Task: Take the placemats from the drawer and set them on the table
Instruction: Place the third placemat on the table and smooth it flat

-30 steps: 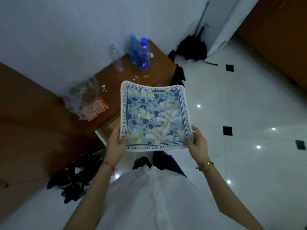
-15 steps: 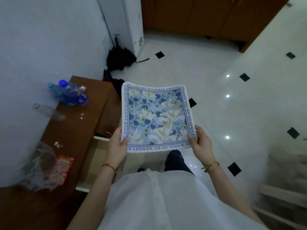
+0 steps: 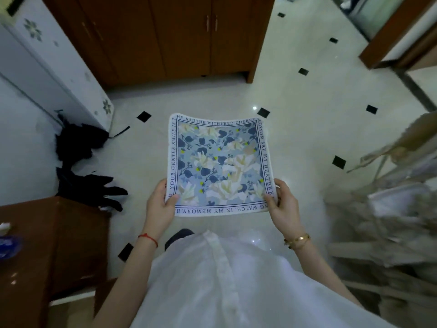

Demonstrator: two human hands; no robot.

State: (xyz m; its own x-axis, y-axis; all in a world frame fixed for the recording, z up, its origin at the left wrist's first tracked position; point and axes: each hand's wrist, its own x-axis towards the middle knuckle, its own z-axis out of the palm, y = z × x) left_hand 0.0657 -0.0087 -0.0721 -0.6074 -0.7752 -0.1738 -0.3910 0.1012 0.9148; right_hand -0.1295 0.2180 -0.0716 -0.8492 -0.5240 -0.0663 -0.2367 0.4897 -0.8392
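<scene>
A square placemat [image 3: 218,162] with blue and white flowers and a lettered border is held flat in front of me, above the tiled floor. My left hand [image 3: 159,205] grips its near left corner, thumb on top. Its near right corner is gripped the same way by my right hand [image 3: 282,204]. The open drawer [image 3: 71,306] of the brown cabinet [image 3: 47,245] shows at the lower left, mostly cut off by the frame. I cannot see more than one placemat in my hands.
A white fridge [image 3: 52,65] stands at the left, with black bags [image 3: 80,162] on the floor beside it. Brown cupboards [image 3: 165,36] line the back. A blurred pale frame with cloth [image 3: 390,197] fills the right side. A doorway is at the top right.
The view has swung right, away from the cabinet with the bottles and open drawer. The placemat has stayed in both hands in the same grip. Cupboards and pale furniture have come into view.
</scene>
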